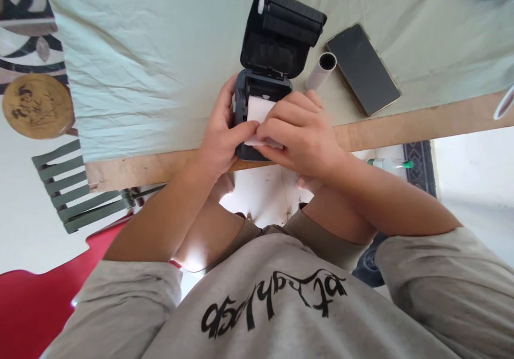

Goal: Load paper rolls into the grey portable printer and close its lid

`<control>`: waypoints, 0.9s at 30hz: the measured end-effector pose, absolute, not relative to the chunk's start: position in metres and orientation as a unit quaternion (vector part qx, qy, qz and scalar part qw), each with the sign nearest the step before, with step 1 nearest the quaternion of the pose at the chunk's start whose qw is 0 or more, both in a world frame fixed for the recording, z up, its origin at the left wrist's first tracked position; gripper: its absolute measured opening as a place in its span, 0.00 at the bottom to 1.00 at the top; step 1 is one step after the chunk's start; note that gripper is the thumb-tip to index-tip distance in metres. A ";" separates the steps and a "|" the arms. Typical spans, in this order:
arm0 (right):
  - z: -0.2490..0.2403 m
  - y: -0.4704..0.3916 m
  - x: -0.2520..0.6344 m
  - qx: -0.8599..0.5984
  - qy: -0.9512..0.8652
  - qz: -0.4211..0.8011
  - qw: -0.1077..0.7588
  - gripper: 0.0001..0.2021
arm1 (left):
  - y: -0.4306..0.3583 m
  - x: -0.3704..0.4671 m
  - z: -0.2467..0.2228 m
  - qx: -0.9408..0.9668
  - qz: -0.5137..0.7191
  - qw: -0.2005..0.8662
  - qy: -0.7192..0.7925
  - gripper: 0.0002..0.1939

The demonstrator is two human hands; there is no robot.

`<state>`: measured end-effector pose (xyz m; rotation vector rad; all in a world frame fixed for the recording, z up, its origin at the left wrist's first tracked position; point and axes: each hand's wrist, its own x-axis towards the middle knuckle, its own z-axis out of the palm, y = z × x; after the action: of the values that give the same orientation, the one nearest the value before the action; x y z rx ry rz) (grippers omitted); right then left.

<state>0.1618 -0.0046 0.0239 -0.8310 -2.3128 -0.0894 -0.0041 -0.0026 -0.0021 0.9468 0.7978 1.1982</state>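
A small black portable label printer (240, 102) lies at the table's front edge with its lid (277, 35) swung up and back. My left hand (219, 137) grips the printer's left side, its thumb reaching over the open compartment onto the paper. White roll paper (260, 107) sits inside the compartment. Over the right part of the printer, my right hand (303, 129) has its fingers curled and pinched on the paper; they hide part of it. Just beyond my right hand is a white paper roll (321, 71) with a dark hollow core.
A dark phone (365, 70) lies right of the roll on the pale green cloth (152, 54). The table's bare wooden edge (132, 169) runs in front. A round wooden stool (38, 106) and a red chair (44, 305) are at left, a plastic bottle (389, 165) below at right.
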 end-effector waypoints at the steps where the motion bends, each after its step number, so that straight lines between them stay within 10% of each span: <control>1: 0.024 -0.003 0.164 -0.307 -0.888 -0.014 0.342 0.12 | -0.002 -0.005 -0.003 0.425 0.523 0.648 0.356 0.28; 12: 0.033 0.024 0.193 -0.326 -0.735 0.230 0.548 0.22 | -0.002 -0.007 -0.004 0.431 0.509 0.659 0.348 0.38; 17: 0.027 0.025 0.196 -0.319 -0.795 0.223 0.465 0.12 | -0.002 -0.008 -0.008 0.432 0.511 0.653 0.355 0.34; 27: 0.010 0.024 0.198 -0.335 -0.799 0.378 0.327 0.28 | 0.000 -0.008 -0.013 0.464 0.524 0.631 0.333 0.36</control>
<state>0.1982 0.0236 0.0099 -0.8772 -2.0926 0.9903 -0.0079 -0.0005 -0.0126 1.0629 0.7611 1.2003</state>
